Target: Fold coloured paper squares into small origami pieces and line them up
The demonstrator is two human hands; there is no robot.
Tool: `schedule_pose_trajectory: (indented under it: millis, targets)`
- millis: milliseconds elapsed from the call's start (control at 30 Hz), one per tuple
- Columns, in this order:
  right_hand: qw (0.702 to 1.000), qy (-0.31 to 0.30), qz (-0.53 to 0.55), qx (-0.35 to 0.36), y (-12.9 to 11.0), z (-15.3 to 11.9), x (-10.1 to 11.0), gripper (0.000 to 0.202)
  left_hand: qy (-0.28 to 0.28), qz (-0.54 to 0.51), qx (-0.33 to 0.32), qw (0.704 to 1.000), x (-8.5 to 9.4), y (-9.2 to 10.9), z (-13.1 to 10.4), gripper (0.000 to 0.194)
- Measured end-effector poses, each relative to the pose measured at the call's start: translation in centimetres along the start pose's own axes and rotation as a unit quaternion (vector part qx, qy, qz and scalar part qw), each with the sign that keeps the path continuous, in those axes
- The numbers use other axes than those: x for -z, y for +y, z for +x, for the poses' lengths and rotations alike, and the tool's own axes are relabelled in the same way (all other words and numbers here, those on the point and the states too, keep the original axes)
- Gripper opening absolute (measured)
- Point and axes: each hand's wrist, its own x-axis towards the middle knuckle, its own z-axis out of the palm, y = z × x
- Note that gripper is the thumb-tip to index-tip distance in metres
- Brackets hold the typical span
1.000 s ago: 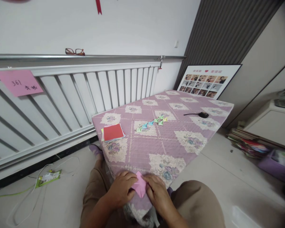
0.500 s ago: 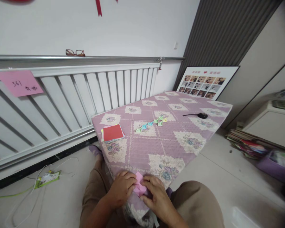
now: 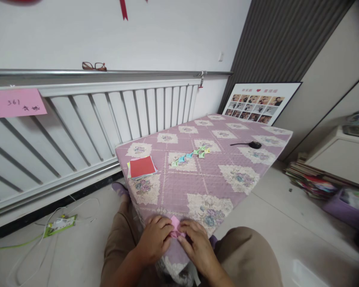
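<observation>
A small pink sheet of folded paper (image 3: pixel 175 223) lies at the near corner of the table, between my hands. My left hand (image 3: pixel 156 239) grips its left side with bent fingers. From the right, my right hand (image 3: pixel 198 243) pinches the other side, thumb at the lower edge. Fingers cover parts of the paper's folds. Farther up the cloth lies a row of small folded paper pieces (image 3: pixel 189 156) in green, blue and yellow. A stack of square coloured paper with a red sheet (image 3: pixel 141 166) on top sits at the table's left edge.
A floral purple tablecloth (image 3: pixel 182 185) covers the table. A black round object with a thin tail (image 3: pixel 254 145) rests on the right side. The white radiator (image 3: pixel 155 107) runs along the left wall. A power strip (image 3: pixel 60 224) with cords lies on the floor.
The lower part of the pink paper has been folded up and now looks shorter. My right thumb has moved slightly up with it. The pink note on the radiator has swung a little.
</observation>
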Motion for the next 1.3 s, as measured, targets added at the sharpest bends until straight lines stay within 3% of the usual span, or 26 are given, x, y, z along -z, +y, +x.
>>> schedule_pose_trajectory:
  millis: [167, 433, 567, 667, 800, 933, 1033, 1300]
  targets:
    - [1.0, -0.021, -0.005, -0.008, -0.1, -0.3, 0.1, 0.039, 0.013, 0.004, 0.004, 1.0, -0.5, -0.3, 0.0, 0.026]
    - [0.999, 0.018, -0.026, -0.031, -0.6, 0.3, -0.4, 0.016, 0.016, -0.006, 0.003, 1.0, -0.6, -0.5, 0.1, 0.027]
    - [0.999, 0.029, -0.023, -0.033, -0.4, 0.3, -0.6, 0.017, 0.045, -0.006, 0.03, 0.998, -1.6, -0.9, 0.5, 0.023]
    - [0.998, 0.036, -0.023, -0.038, -0.3, 0.3, -0.9, 0.023, 0.076, -0.04, 0.03, 0.996, -2.0, -0.9, 0.7, 0.026]
    - [0.998, 0.045, 0.015, -0.048, -0.5, 0.8, -0.6, 0.013, 0.1, -0.116, 0.038, 0.988, -1.1, -0.4, 0.7, 0.023]
    - [0.989, 0.018, 0.124, -0.077, -1.1, 1.3, 0.3, 0.027, 0.049, -0.157, 0.111, 0.98, 0.5, 0.1, 1.1, 0.017]
    - [0.98, -0.007, 0.166, -0.107, -1.1, 1.7, 0.6, 0.026, -0.008, -0.163, 0.153, 0.975, 1.0, 0.1, 1.6, 0.016]
    - [0.993, 0.004, -0.056, -0.101, -0.2, 2.1, 0.2, 0.016, -0.018, -0.074, 0.159, 0.984, 0.4, -0.3, 2.9, 0.013]
